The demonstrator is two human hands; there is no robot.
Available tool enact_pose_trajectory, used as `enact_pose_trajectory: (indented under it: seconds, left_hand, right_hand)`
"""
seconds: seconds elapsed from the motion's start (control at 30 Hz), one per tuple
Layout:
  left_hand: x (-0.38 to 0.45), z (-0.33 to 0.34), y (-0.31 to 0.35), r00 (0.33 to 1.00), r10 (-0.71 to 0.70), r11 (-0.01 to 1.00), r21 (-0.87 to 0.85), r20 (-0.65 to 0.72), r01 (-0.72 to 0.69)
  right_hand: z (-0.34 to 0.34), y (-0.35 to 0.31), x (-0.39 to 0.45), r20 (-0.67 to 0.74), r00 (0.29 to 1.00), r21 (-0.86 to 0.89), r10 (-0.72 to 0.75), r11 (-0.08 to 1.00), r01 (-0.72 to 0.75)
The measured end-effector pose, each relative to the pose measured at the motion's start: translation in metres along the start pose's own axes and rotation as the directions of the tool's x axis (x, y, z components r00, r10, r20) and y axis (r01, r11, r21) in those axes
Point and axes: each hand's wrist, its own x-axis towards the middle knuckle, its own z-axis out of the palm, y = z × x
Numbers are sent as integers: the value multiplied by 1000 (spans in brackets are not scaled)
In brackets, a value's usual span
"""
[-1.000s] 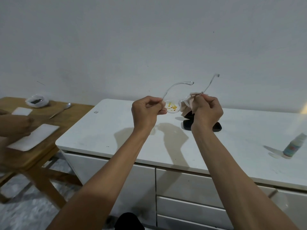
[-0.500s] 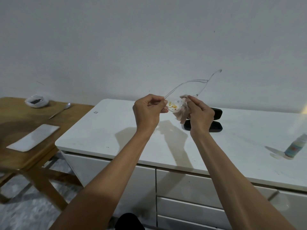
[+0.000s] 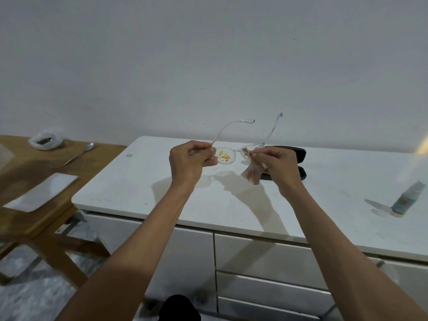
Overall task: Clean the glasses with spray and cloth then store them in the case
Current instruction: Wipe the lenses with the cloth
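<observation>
I hold clear-framed glasses above the white cabinet top, temples pointing up and away. My left hand pinches the frame at its left hinge. The left lens carries orange-yellow smudges. My right hand presses a beige cloth against the right lens, with the cloth's loose end hanging below my fingers. Behind my right hand lies the open black case, partly hidden. The small spray bottle stands at the far right of the top.
The white cabinet top has drawers below its front edge. At the left stands a wooden table with a white sheet, a spoon and a small plastic bag.
My hands have moved apart and the glasses have turned to face me squarely. The cloth has shifted from near the bridge onto the right lens. The other person's hand at the left is gone.
</observation>
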Motion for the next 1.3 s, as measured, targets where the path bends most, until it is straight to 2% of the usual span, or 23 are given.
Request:
enact_pose_trajectory:
  seconds: [0.1,0.23,0.37,0.53,0.67,0.8,0.87,1.0,1.17,1.3]
  left_hand:
    - [0,1,0,1000,8,1000,8,11,-8]
    - [0,1,1,1000,26,999,19,13,-27]
    - [-1,3,4,999,44,999,-5,13,-44]
    - [-7,10,8,998,63,998,-25,-4,-63]
    - [-10,18,6,997,71,997,-38,-11,-71]
    - [-14,26,2,997,80,996,-36,-21,-81]
    - [-15,26,0,996,82,996,-38,-23,-83]
    - [-13,24,0,994,103,994,-18,-29,-104]
    - [-10,21,1,994,105,994,-11,-27,-105]
    - [-7,16,1,997,70,997,-16,-15,-70]
  right_hand:
    - [0,2,0,-120,992,-23,-43,999,40]
    - [5,5,0,-196,975,-23,-101,995,99]
    - [9,2,-2,-241,959,-70,-148,988,135]
    - [17,-4,-4,-253,949,-10,-191,981,195]
    - [25,-11,-5,-281,949,49,-142,986,162]
    - [34,-17,-2,-300,954,200,-4,977,67]
    - [31,-17,-2,-261,965,218,-3,974,62]
    - [24,-14,2,-144,987,76,-64,994,76]
    - [15,-7,5,-40,998,-25,-40,999,39]
    - [7,-3,6,-54,998,-49,-40,998,37]
